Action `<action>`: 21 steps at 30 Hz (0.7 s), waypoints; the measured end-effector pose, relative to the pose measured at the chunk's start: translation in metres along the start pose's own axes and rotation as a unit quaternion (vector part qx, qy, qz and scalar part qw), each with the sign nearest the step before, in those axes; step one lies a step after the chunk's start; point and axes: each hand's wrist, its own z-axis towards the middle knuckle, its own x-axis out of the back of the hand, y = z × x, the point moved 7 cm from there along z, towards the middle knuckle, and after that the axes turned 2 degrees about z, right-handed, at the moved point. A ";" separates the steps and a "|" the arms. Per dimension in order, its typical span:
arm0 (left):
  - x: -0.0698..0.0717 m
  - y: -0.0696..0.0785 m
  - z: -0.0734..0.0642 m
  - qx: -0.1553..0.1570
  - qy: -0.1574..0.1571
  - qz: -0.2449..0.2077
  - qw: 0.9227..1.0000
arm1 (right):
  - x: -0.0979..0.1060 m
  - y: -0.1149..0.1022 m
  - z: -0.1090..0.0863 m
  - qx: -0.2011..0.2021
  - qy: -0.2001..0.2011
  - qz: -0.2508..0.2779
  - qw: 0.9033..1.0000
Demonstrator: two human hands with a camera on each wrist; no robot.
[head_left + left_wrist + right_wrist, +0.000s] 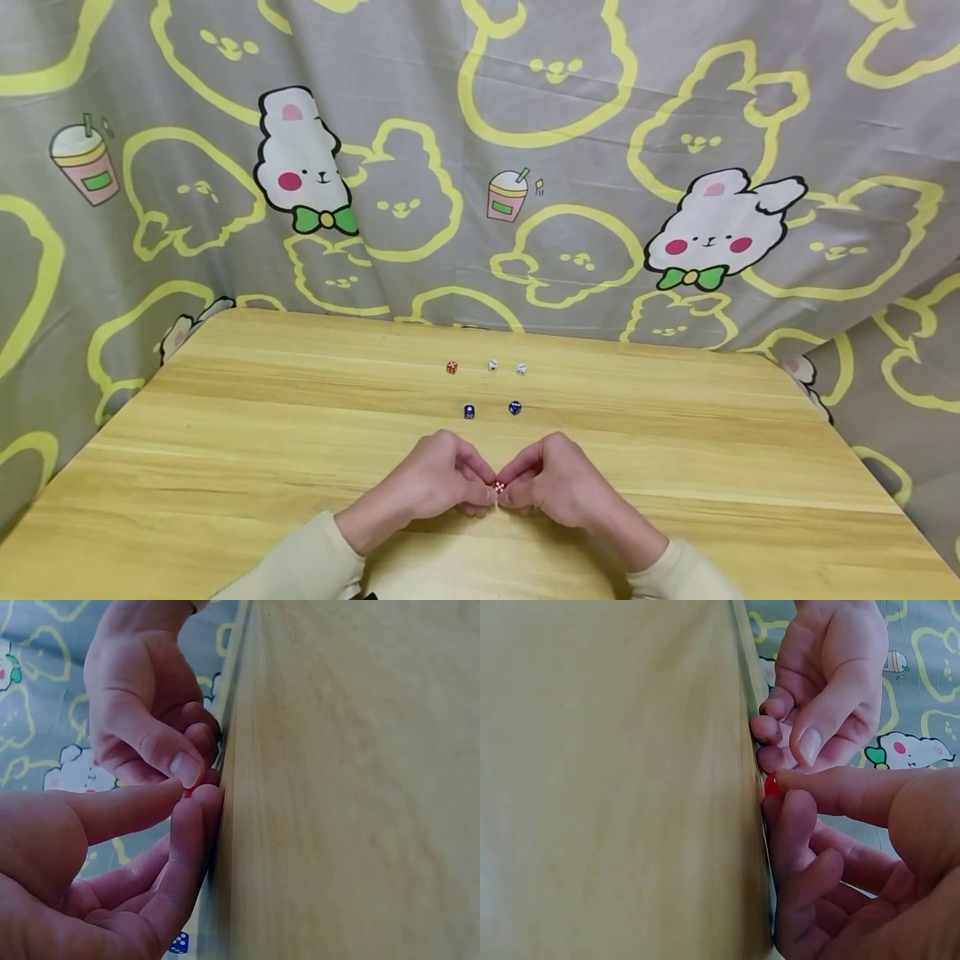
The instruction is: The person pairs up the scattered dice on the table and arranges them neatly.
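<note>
A small red die with white pips sits between the fingertips of both hands, low over the front of the wooden table. My left hand pinches it from the left, thumb and forefinger tips at its side. From the right, my right hand pinches it in the same way, so the two hands nearly meet. Only a sliver of red shows in the left wrist view, the fingertips covering the remainder. More of the die appears in the right wrist view, at the right thumb and forefinger.
Beyond the hands, two blue dice lie apart on the wooden table. Farther back are another red die and two white dice, in a loose row. A patterned grey curtain hangs behind the table's far edge.
</note>
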 end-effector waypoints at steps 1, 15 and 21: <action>0.000 0.000 0.000 -0.001 -0.001 -0.002 1.000 | -0.001 0.000 0.000 -0.002 -0.001 0.004 1.000; 0.001 -0.002 0.000 0.006 -0.010 -0.014 1.000 | -0.008 0.004 -0.003 -0.011 -0.012 0.075 0.997; 0.002 -0.002 0.000 0.008 -0.016 -0.020 1.000 | -0.009 0.005 -0.002 0.006 -0.018 0.081 0.997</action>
